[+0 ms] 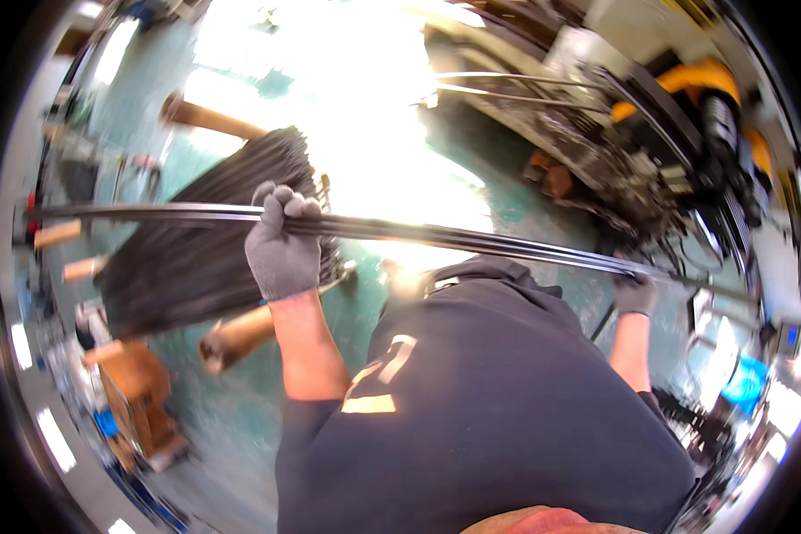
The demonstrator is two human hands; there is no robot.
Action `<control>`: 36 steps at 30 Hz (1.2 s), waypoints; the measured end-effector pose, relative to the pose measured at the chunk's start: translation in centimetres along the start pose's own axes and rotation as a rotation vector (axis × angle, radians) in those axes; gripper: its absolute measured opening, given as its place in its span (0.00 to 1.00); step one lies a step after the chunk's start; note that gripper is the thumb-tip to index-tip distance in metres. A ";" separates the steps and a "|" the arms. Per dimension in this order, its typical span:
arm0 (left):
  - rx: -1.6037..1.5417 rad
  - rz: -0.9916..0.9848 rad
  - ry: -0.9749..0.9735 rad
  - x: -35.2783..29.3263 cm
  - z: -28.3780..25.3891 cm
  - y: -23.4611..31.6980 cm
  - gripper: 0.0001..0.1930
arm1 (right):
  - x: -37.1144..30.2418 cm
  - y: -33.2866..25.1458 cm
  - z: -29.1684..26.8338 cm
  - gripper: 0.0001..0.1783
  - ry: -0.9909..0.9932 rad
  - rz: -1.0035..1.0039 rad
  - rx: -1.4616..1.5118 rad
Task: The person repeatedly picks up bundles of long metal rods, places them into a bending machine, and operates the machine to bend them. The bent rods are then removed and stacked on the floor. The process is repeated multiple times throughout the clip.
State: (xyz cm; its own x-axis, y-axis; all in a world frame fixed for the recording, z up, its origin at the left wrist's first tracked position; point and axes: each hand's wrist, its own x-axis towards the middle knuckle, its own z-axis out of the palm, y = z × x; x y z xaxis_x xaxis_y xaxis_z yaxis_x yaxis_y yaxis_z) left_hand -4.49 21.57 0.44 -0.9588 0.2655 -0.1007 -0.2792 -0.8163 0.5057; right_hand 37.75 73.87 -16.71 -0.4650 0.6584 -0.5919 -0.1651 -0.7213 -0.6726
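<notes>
wrapping long bars (472,240), the left hand (283,247) has fingers clamped; right hand (635,296), can't tell. likely stiff, slick: grip wide apart.

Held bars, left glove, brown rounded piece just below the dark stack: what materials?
Bars: likely metal, smooth and shiny; bright reflections streak along them.
Left glove: probably fabric, matte grey; no glossy highlights.
Brown piece: wood or cardboard, matte; tan-brown colour suits either, blur hides any grain.

It was an industrial workshop: a stack of long dark bars (173,280) was set over a green floor (231,432), and to the right of that stack stood grimy machinery (543,133) and orange-and-black equipment (703,80).
</notes>
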 end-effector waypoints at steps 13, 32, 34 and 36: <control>0.123 -0.336 -0.570 12.4 16.8 -14.2 0.20 | 3.5 -9.6 1.9 0.14 0.176 -0.290 0.548; 0.306 -0.504 -0.019 33.9 17.2 -33.2 0.18 | 14.5 -24.1 13.0 0.21 0.361 -0.806 0.258; 0.288 -0.559 -0.081 33.9 18.7 -36.1 0.17 | 15.4 -24.6 11.9 0.19 0.323 -0.748 0.475; 0.254 -0.549 -0.028 33.8 19.8 -38.2 0.16 | 16.4 -25.4 12.8 0.18 0.326 -0.694 0.533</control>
State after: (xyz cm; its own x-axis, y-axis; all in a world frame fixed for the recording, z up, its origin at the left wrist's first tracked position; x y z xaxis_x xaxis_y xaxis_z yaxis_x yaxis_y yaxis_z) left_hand -25.21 71.90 -5.35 -0.6755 0.6297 -0.3836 -0.7082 -0.4093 0.5752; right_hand 23.13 100.21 -3.67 0.1404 0.9485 -0.2838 -0.7293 -0.0948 -0.6776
